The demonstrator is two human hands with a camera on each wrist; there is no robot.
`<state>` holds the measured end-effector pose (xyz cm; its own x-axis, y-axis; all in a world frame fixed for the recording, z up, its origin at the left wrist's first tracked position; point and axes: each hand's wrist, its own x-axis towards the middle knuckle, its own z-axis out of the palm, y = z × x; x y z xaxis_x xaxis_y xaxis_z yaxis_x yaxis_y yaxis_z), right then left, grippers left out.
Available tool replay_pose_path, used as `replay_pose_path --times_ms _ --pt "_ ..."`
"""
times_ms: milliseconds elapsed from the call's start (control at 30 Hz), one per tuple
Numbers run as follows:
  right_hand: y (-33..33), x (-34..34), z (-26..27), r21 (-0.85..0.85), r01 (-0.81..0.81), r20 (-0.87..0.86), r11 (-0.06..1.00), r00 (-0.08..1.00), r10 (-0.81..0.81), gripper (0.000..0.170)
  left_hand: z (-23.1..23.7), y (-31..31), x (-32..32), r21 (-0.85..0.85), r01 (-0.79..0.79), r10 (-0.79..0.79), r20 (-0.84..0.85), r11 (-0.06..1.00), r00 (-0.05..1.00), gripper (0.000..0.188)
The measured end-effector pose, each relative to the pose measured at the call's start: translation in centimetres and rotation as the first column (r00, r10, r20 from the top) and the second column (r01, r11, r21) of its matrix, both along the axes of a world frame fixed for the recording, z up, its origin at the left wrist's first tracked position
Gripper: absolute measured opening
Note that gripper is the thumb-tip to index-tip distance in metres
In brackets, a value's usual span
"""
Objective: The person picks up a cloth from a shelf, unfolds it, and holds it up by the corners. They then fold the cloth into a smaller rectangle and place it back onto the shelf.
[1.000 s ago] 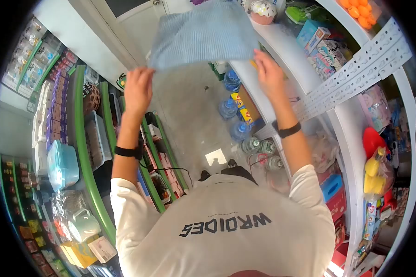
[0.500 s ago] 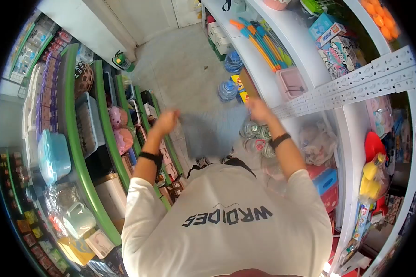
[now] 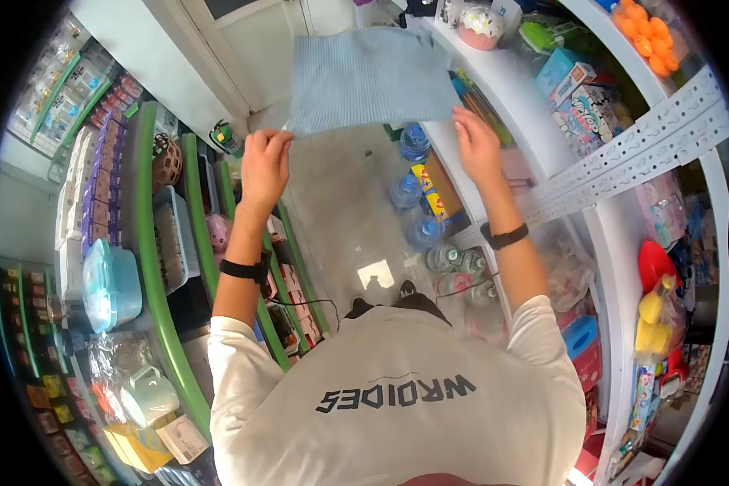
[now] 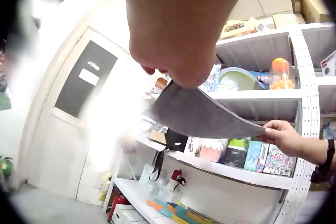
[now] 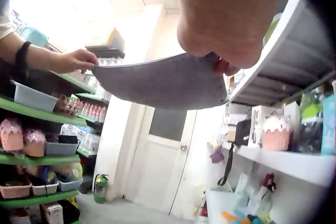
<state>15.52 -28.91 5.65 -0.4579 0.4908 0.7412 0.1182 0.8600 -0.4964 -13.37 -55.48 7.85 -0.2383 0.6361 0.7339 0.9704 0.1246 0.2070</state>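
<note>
Mat, head view: ribbed pale-blue face aloft between left hand and right hand, each pinching a near corner.
Underside, left wrist view: grey; right thumb and fingers clamped on edge.
Extinguisher, right wrist view: full-length; left pinch clear, right fingertips partly hidden.

Read all directions with the head view as your clock dial. At 11 o'clock you face a white door; at 10 o'clock, a green extinguisher. Blue water bottles run from 1 to 3 o'clock. On your shelving, locate a cupcake-shaped item at 1 o'clock, a light-blue storage box at 9 o'clock and a pale green jug at 8 o'clock.
</note>
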Motion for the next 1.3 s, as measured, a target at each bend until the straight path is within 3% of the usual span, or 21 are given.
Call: replay_pose_path --times_ms 100,200,233,267,300,333,367,400,433,467,500,533,567,633,767,900,1033,1067,1200,1267,1300 --pt "-1.4 1.0 -8.2 -0.129 0.071 0.117 0.989 0.992 -0.056 0.016 -8.4 -0.5 0.7 -0.084 0.026 -0.017 0.097 0.996 0.995 0.013" --pt "-5.0 5.4 -23.3 -0.334 0.224 0.465 0.915 0.884 -0.047 0.026 -25.5 -4.0 3.0 -0.445 0.037 0.058 0.198 0.895 0.978 0.023" --pt "-7.3 8.2 -29.9 -0.367 0.359 0.692 0.858 0.722 -0.006 0.026 -34.2 -6.2 4.2 -0.653 0.087 0.118 0.264 0.753 0.957 0.024" --pt "-9.1 11.8 -41.6 -0.472 0.439 0.834 0.765 0.503 0.226 0.021 -36.2 -8.6 8.0 -0.797 0.179 0.131 0.307 0.577 0.943 0.025" --pt "-11.0 15.3 -42.9 -0.593 0.242 0.803 0.768 0.250 0.541 0.026 -39.3 -11.7 10.1 -0.781 0.529 -0.006 0.559 0.333 0.829 0.025" --pt "-14.0 19.1 -43.1 -0.746 0.083 0.656 0.661 -0.086 0.750 0.035 -39.5 -14.7 12.2 -0.775 0.558 0.022 0.590 0.296 0.807 0.025" --pt "-14.6 19.6 -36.3 -0.746 0.084 0.665 0.661 0.038 0.746 0.048 -38.4 -16.8 13.5 -0.706 0.667 0.037 0.693 0.238 0.720 0.025" --pt "-13.2 20.6 -36.0 -0.843 0.328 0.518 0.427 0.279 0.809 0.046 -36.4 -16.6 13.2 -0.628 0.751 0.041 0.772 0.202 0.635 0.025" --pt "-11.3 21.3 -35.9 -0.872 0.475 0.392 0.119 0.531 0.751 0.044 -33.3 -15.6 12.1 -0.637 0.694 0.141 0.762 0.335 0.632 0.025" --pt "-9.2 20.3 -33.9 -0.904 0.065 0.387 0.422 0.545 0.744 0.037 -30.3 -14.8 10.9 -0.644 0.619 0.242 0.755 0.449 0.610 0.024" --pt "-8.1 15.8 -25.3 -0.902 0.305 0.431 0.305 0.584 0.688 0.018 -29.6 -13.8 8.6 -0.619 0.570 0.033 0.693 0.541 0.720 0.023" --pt "-6.9 14.0 -23.6 -0.925 0.163 0.342 0.342 0.749 0.567 0.002 -26.9 -11.7 6.7 -0.563 0.490 -0.078 0.601 0.666 0.796 0.026" --pt "-4.9 11.3 -20.3 -0.759 0.052 0.497 0.649 0.690 0.526 0.015 -23.0 -9.5 5.4 -0.511 0.359 -0.064 0.506 0.781 0.860 0.020" --pt "-3.6 6.7 -12.2 -0.828 0.008 0.333 0.560 0.811 0.481 0.015 -15.5 -6.1 2.6 -0.392 0.251 -0.070 0.421 0.885 0.904 0.014" --pt "-2.4 1.9 -2.0 -0.706 -0.060 0.308 0.706 0.871 0.382 0.017 -5.8 -4.1 -0.1 -0.070 0.081 -0.046 0.399 0.994 0.916 0.011" --pt "-1.0 -1.4 5.2 -0.646 -0.155 0.212 0.748 0.904 0.371 0.022 0.4 -3.3 -2.8 0.048 -0.015 -0.007 0.422 0.999 0.907 0.017" --pt "-1.6 -4.4 11.5 -0.618 -0.309 -0.015 0.723 0.924 0.382 0.023 6.3 -1.0 -4.5 0.367 -0.034 -0.111 0.366 0.930 0.924 0.022" --pt "-2.2 -5.1 12.6 -0.647 -0.353 -0.114 0.675 0.921 0.372 0.023 7.8 -0.2 -4.3 0.434 -0.006 -0.252 0.534 0.901 0.807 0.023" --pt "-4.8 -7.3 16.1 -0.674 -0.369 -0.097 0.640 0.903 0.419 0.025 11.5 1.8 -2.1 0.221 0.124 -0.240 0.640 0.967 0.730 0.022" --pt "-6.0 -8.5 16.4 -0.600 -0.407 -0.063 0.689 0.882 0.466 0.025 13.1 2.9 2.5 -0.037 0.271 -0.221 0.481 0.962 0.849 0.028" --pt "-6.9 -8.7 16.5 -0.608 -0.400 -0.069 0.686 0.887 0.456 0.025 13.2 3.1 3.6 -0.049 0.282 -0.224 0.483 0.958 0.846 0.028"
